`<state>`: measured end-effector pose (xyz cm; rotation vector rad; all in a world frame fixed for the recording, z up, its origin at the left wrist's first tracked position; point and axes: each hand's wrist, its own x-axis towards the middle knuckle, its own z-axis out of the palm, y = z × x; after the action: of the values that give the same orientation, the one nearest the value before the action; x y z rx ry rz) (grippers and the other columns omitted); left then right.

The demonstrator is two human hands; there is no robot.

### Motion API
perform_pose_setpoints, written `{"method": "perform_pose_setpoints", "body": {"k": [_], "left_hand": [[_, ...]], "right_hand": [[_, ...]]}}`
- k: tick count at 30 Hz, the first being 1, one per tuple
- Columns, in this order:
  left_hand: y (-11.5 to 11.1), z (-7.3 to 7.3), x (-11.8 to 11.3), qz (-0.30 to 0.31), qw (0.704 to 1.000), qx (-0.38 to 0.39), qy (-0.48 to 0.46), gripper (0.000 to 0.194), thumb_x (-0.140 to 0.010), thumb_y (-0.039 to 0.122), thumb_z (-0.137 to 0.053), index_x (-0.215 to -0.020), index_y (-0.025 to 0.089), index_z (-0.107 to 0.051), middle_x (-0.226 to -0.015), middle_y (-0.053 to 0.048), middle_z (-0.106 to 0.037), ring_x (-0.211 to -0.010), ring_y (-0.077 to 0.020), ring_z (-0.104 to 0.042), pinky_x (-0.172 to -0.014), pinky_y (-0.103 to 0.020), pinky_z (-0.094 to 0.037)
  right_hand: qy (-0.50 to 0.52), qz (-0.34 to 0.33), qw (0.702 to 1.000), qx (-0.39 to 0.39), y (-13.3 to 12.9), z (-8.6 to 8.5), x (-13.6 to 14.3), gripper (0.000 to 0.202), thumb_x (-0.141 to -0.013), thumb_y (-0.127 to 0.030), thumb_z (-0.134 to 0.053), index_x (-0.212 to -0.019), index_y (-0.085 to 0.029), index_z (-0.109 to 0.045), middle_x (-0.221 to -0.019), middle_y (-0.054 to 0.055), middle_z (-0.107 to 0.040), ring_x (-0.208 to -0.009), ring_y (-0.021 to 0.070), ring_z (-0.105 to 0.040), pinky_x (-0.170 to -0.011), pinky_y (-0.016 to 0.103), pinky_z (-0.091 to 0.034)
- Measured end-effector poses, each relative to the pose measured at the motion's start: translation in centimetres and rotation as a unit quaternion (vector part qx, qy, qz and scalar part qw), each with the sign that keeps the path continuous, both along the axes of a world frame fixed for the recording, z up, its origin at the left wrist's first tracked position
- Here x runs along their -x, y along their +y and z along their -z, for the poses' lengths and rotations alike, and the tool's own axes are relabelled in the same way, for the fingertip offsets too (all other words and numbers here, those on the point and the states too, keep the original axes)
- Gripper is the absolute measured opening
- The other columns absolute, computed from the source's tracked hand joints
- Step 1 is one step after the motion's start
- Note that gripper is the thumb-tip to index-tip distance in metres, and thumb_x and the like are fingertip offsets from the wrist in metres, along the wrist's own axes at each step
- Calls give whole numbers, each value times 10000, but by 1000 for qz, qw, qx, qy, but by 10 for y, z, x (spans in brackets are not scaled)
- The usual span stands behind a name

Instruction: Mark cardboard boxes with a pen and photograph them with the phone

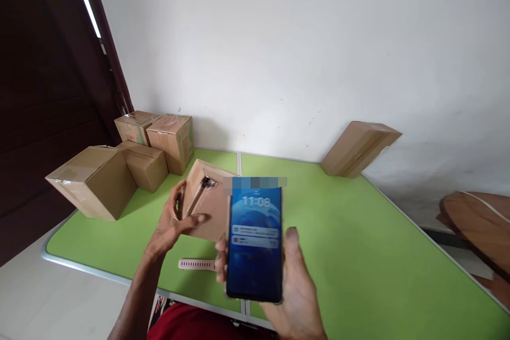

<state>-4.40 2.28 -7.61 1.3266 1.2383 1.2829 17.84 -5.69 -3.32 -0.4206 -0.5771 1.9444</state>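
My right hand point(297, 287) is closed around a smartphone point(255, 260), held upright with its lit lock screen facing me and the time 11:08 showing. With its fingers behind and thumb in front, my left hand point(171, 223) grips the left side of a cardboard box point(213, 212) tilted above the table. Near the box's upper left is a dark, torn-looking patch. The phone covers the box's right part. Below them a pale pink watch strap point(197, 264) with a row of holes lies on the green table point(338, 255); its right end is hidden behind my right fingers.
Several closed cardboard boxes point(91, 180) stand grouped at the table's left. Another long box point(358, 149) leans against the white wall point(279, 53) at the back right. A brown wooden piece point(478, 228) is beyond the right edge, and a dark door point(48, 90) at far left.
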Motion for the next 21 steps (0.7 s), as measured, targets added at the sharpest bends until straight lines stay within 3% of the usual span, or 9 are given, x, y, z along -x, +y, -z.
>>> {"method": "perform_pose_setpoints", "body": {"k": [4,8,12,16,19,21], "left_hand": [[-2,-4,19,-63,997,33,20,1188,-615,610,-943,-1618,219,-441,-1524,-161,-590,-1417,-420,-582,-1105,-492,-559],[-2,-5,29,-85,996,19,31,1139,-651,610,-920,-1610,208,-455,-1558,-161,-575,-1460,-410,-547,-1155,-494,-526],[-2,-3,26,-84,996,16,32,1142,-640,604,-929,-1606,211,-463,-1552,-165,-582,-1463,-418,-540,-1181,-515,-497],[-2,-4,19,-78,996,25,35,1143,-621,606,-936,-1592,210,-481,-1518,-166,-604,-1422,-418,-569,-1169,-516,-492],[-2,-5,18,-76,996,21,35,1134,-609,606,-936,-1577,215,-493,-1499,-153,-618,-1400,-403,-584,-1159,-497,-495],[-3,-5,19,-76,996,20,34,1122,-616,598,-937,-1575,219,-492,-1497,-148,-621,-1396,-394,-587,-1151,-495,-501]], "right_hand": [[-117,162,978,54,0,8,-61,774,-820,-902,-705,-1134,-209,-846,-1066,148,-874,-866,327,-838,-800,462,-679],[-274,282,906,156,11,42,-129,779,-767,-818,-816,-1239,-199,-783,-1087,149,-874,-940,367,-849,-867,493,-683],[-434,310,814,228,30,90,-178,616,-689,-586,-865,-1084,-119,-789,-894,166,-854,-1004,409,-837,-895,492,-685],[-520,285,775,218,44,129,-206,535,-650,-583,-756,-964,-152,-807,-777,128,-823,-1005,414,-837,-916,499,-679],[-577,272,742,206,50,145,-215,544,-646,-637,-681,-906,-173,-791,-770,133,-819,-923,410,-834,-878,491,-674],[-635,275,704,158,52,147,-218,554,-669,-682,-622,-861,-184,-773,-772,162,-816,-827,415,-817,-808,513,-663]]}}
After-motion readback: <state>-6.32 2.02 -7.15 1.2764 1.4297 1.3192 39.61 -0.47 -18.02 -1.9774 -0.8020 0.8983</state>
